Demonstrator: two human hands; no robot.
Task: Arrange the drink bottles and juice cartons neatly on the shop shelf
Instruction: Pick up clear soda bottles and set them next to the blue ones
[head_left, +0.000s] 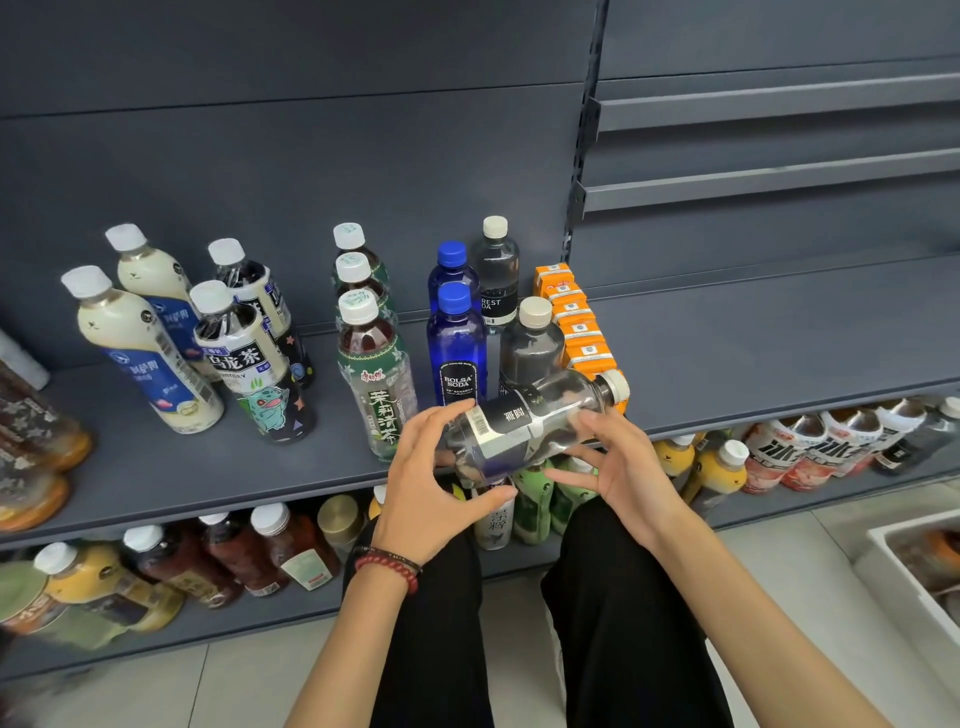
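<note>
I am holding a clear soda bottle (524, 421) on its side at the centre of the frame, just in front of the grey shelf (753, 332), with its pale cap pointing right. My left hand (431, 483) is curling round the base end, and my right hand (621, 467) is grasping it from below near the neck. Behind it, two blue bottles (456, 343) and a row of orange juice cartons (576, 322) are standing on the shelf.
</note>
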